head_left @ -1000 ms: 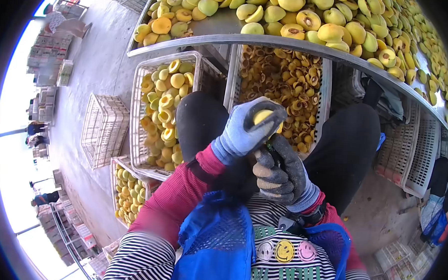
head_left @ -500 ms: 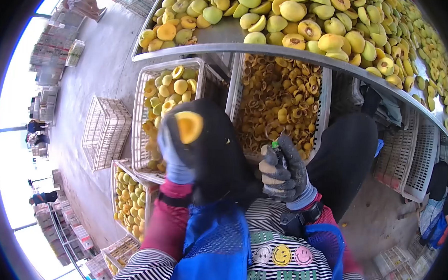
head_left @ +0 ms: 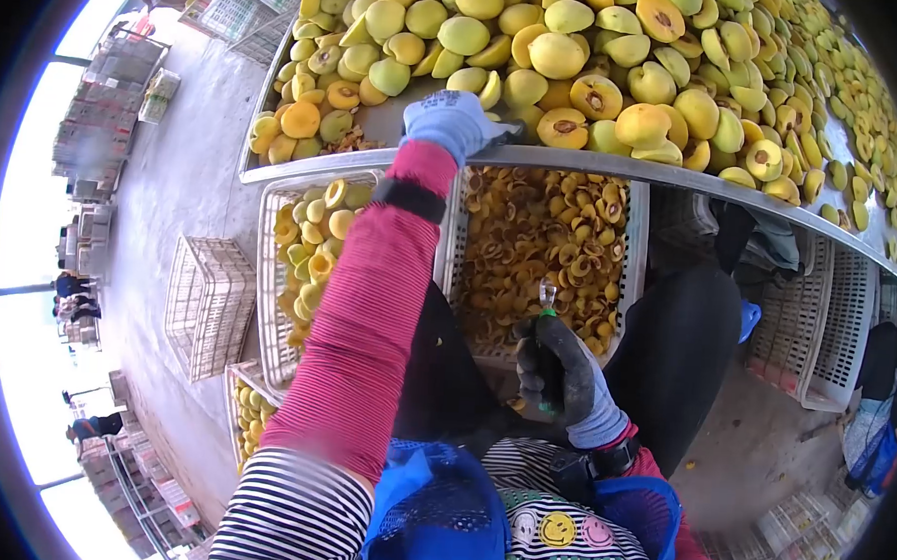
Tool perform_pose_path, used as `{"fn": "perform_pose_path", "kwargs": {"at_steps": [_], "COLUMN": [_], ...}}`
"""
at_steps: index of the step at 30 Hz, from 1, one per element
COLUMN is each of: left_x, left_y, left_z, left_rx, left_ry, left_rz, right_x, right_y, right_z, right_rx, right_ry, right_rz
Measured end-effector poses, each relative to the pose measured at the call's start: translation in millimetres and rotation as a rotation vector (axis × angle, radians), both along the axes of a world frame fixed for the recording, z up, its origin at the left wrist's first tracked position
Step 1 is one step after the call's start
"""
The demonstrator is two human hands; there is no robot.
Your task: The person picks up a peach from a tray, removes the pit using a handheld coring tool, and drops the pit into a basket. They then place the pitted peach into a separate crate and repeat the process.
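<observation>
My left hand [head_left: 449, 123], in a pale blue-grey glove, reaches over the metal rim of the table [head_left: 564, 161]. Its thumb side stretches right, beside halved yellow peaches [head_left: 562, 128]; the other fingers are partly hidden, and no fruit shows in it. My right hand [head_left: 563, 373], in a dark-palmed glove, is closed around a green-handled pitting tool [head_left: 548, 296]. The tool's shiny metal tip points up, above a crate of brownish-yellow fruit scraps [head_left: 540, 244]. Some peach halves on the table still hold brown stones.
Left of my knees stands a crate of pitted halves [head_left: 305, 244], partly behind my left arm, with another fruit crate [head_left: 250, 411] nearer me. An empty crate [head_left: 210, 305] sits on the floor further left. Stacked crates [head_left: 807, 316] stand at the right, under the table.
My left hand has let go of a pitted peach half and moved from beside the left crate up to the table's fruit. My right hand has lowered slightly, the tool's tip now showing.
</observation>
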State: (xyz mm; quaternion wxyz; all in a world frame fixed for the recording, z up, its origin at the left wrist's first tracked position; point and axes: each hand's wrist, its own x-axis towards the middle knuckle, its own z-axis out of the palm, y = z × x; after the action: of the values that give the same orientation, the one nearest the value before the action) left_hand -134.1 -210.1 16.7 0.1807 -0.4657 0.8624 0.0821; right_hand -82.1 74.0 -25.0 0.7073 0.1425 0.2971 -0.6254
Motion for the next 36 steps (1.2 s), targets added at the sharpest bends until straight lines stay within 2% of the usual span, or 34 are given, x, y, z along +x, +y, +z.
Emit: {"fn": "perform_pose_path", "kwargs": {"at_steps": [2, 3, 4, 6, 8, 9, 10, 12, 13, 14, 16, 17, 18, 19, 20, 21, 22, 23, 24, 26, 27, 28, 29, 30, 32, 33, 36], "left_x": [1, 5, 17, 49, 69, 84, 98, 104, 110, 113, 115, 117, 117, 116, 117, 123, 120, 120, 122, 124, 126, 127, 127, 127, 127, 127, 124], "left_y": [-31, -46, -49, -34, 14, 38, 58, 105, 122, 135, 148, 154, 160, 165, 162, 166, 169, 170, 172, 174, 175, 175, 175, 176, 182, 188, 192], "left_z": [-17, -27, -37, -50, -25, -11, -3, -17, -14, -11, -13, -12, -12, -15, -31, -41, -34, -31, -30, -29, -25, -17, -12, -12, -16, -20, -23], "left_rx": [0.031, 0.205, 0.208, 0.449, 0.870, 0.946, 1.017, 1.216, 1.290, 1.364, 1.357, 1.382, 1.407, 1.262, 0.607, 0.778, 0.955, 0.988, 0.988, 0.773, 0.773, 0.769, 0.762, 0.760, 0.586, 0.692, 0.691], "left_ry": [0.018, 0.078, 0.066, 1.015, 1.457, 1.337, 1.214, 1.484, 1.487, 1.488, 1.544, 1.587, 1.629, 1.636, 1.400, 1.497, 1.586, 1.594, 1.597, 1.521, 1.524, 1.418, 1.314, 1.318, 1.361, 1.450, 1.546], "left_rz": [-0.247, -0.223, -0.228, -0.114, 0.065, 0.146, 0.221, 0.154, 0.277, 0.399, 0.370, 0.432, 0.493, 0.513, 0.192, 0.298, 0.404, 0.429, 0.430, 0.309, 0.309, 0.299, 0.287, 0.285, 0.196, 0.331, 0.339], "right_x": [-3, -6, -10, -17, -20, -22, -24, -23, -17, -15, -12, -6, -4, -2, 1, 10, 12, 14, 17, 23, 26, 26, 24, 23, 26, 28, 28], "right_y": [-5, -5, -7, -11, -12, -12, -14, -20, -24, -23, -23, -22, -20, -17, -15, -6, -4, -3, -1, 3, 5, 4, 2, 1, 0, 0, 0], "right_z": [6, 6, 5, 4, 3, 7, 15, 31, 19, 14, 8, 6, 2, -3, -9, -15, -12, -6, -3, -9, -11, -6, 2, 8, 13, 14, 18], "right_rx": [0.117, 0.121, 0.157, 0.197, 0.096, 0.028, 0.032, -0.027, -0.082, -0.077, -0.044, -0.075, -0.080, -0.136, -0.197, -0.134, -0.139, -0.140, -0.138, -0.126, -0.112, -0.114, -0.118, -0.121, -0.094, -0.064, -0.057], "right_ry": [0.165, 0.154, 0.239, 0.315, 0.301, 0.456, 0.453, 0.631, 1.130, 1.134, 1.404, 1.692, 1.696, 1.915, 2.132, 1.891, 1.896, 1.832, 1.766, 1.725, 1.679, 1.682, 1.674, 1.662, 1.720, 1.772, 1.673], "right_rz": [-0.100, -0.107, -0.131, -0.163, -0.267, -0.231, -0.226, -0.119, -0.126, -0.124, -0.161, -0.274, -0.273, -0.246, -0.215, -0.088, -0.088, -0.074, -0.059, -0.044, -0.029, -0.028, -0.121, -0.215, -0.279, -0.340, -0.333]}}
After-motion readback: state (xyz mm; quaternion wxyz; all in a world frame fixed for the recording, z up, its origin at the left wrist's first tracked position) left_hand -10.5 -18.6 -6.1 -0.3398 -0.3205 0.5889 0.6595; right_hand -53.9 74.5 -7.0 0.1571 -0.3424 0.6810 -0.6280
